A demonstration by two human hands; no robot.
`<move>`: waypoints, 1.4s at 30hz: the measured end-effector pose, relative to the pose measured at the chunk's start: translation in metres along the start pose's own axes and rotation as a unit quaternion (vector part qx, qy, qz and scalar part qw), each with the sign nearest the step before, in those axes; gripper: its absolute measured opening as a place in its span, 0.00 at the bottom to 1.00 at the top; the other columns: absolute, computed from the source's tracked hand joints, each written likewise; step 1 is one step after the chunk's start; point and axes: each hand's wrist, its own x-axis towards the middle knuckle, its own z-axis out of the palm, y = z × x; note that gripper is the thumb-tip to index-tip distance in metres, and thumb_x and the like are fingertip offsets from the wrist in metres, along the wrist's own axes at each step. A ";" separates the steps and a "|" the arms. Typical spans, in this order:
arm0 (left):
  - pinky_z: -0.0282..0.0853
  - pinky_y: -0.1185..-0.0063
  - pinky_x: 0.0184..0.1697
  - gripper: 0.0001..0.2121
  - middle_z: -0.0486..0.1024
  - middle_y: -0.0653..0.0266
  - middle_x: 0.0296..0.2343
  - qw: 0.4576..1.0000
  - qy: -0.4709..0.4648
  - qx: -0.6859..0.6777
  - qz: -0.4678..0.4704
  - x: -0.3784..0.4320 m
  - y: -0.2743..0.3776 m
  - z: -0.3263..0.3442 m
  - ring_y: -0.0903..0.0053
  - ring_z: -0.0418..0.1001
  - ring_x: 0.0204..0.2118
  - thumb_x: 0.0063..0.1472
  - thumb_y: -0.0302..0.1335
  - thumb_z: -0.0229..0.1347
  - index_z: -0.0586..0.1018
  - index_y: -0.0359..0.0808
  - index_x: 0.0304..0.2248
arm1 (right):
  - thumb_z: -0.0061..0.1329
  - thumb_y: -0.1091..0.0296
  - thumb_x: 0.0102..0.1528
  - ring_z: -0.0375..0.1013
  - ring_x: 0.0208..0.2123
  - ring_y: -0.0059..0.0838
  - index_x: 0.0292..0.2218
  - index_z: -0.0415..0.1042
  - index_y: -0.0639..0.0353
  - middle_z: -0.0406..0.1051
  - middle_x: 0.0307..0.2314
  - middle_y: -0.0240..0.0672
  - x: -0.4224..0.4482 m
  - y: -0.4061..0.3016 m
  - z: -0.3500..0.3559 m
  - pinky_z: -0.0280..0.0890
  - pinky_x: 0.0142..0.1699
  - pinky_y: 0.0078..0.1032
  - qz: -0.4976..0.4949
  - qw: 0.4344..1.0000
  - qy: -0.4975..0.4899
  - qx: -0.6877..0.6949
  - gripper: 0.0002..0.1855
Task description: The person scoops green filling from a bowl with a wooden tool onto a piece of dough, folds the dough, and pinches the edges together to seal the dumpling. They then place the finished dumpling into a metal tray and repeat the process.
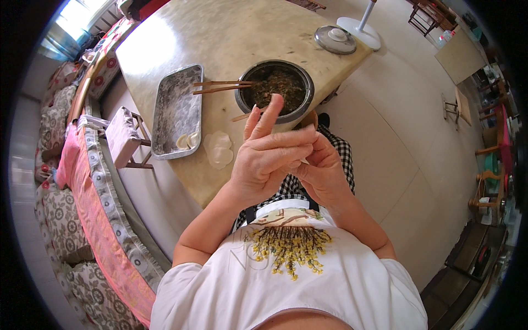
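Observation:
My left hand and my right hand meet in front of my body, at the table's near corner. Their fingertips press together around a small pale piece of dough, mostly hidden by the fingers. Two left fingers stick out, overlapping the near rim of a dark pot of chopped filling. Wooden chopsticks rest across its left rim, and a flat wooden stick pokes out behind my left fingers. Round dough wrappers lie overlapped left of my hands. Two folded dumplings sit in the near end of a floured metal tray.
A glass lid lies at the far right of the table, beside a white round stand base on the floor. A cloth-covered stool stands left of the table, before a sofa with patterned covers. A small wooden stool is at right.

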 end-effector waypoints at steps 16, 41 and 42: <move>0.27 0.64 0.60 0.13 0.67 0.68 0.49 0.997 0.024 0.064 -0.024 -0.007 0.004 0.004 0.60 0.45 0.61 0.60 0.35 0.45 0.75 0.43 0.41 | 0.49 0.79 0.51 0.67 0.43 0.23 0.43 0.62 0.56 0.67 0.40 0.31 0.001 0.005 0.000 0.64 0.48 0.22 0.066 0.988 -0.048 0.129 0.18; 0.66 0.85 0.35 0.08 0.74 0.70 0.30 0.832 0.097 -0.343 -0.425 -0.123 -0.082 -0.029 0.88 0.69 0.32 0.53 0.24 0.56 0.75 0.32 0.34 | 0.48 0.79 0.50 0.70 0.42 0.31 0.53 0.51 0.63 0.65 0.44 0.46 0.032 0.060 0.002 0.66 0.46 0.25 0.306 0.930 -0.038 -0.200 0.31; 0.67 0.85 0.36 0.09 0.74 0.71 0.30 0.783 0.166 -0.368 -0.473 -0.135 -0.098 -0.040 0.87 0.70 0.32 0.55 0.23 0.54 0.75 0.33 0.37 | 0.44 0.79 0.51 0.70 0.42 0.32 0.50 0.57 0.62 0.65 0.44 0.45 0.033 0.059 0.002 0.66 0.46 0.26 0.309 0.921 -0.056 -0.229 0.24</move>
